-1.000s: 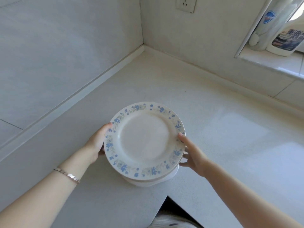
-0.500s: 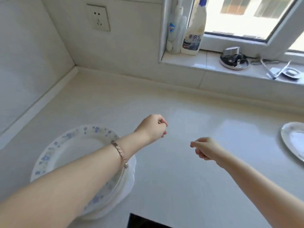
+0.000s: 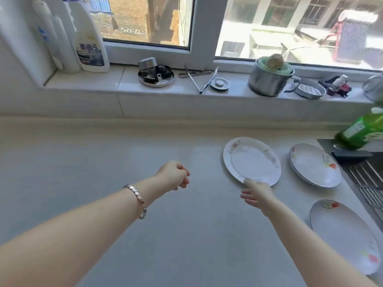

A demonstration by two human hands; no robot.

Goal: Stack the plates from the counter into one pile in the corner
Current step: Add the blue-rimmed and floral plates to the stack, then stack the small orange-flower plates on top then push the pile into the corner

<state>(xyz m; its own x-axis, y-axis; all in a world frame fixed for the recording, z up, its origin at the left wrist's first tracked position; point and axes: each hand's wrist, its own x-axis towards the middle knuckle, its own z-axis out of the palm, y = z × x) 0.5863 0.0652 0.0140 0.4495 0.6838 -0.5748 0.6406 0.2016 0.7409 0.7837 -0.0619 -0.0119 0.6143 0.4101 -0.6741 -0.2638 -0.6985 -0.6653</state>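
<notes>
Three white plates lie apart on the pale counter (image 3: 103,172) at the right. A pink-flowered plate (image 3: 251,160) is the nearest to the middle. A blue-rimmed plate (image 3: 314,165) lies to its right, and a third plate (image 3: 345,235) sits near the front right. My right hand (image 3: 257,194) has its fingers spread and its fingertips touch the near rim of the pink-flowered plate. My left hand (image 3: 175,176) hovers over the bare counter in a loose fist, holding nothing. The corner pile is out of view.
A windowsill (image 3: 128,79) runs along the back with cleaner bottles (image 3: 91,44), metal tongs (image 3: 204,79), a steel pot (image 3: 268,79) and a small dish. A green bottle (image 3: 361,131) leans at the right above a sink rack (image 3: 371,183).
Both hands let go of the blue-flowered plate on the corner pile. The view swung right, the pile left the frame, and my right hand reached to the pink-flowered plate's rim.
</notes>
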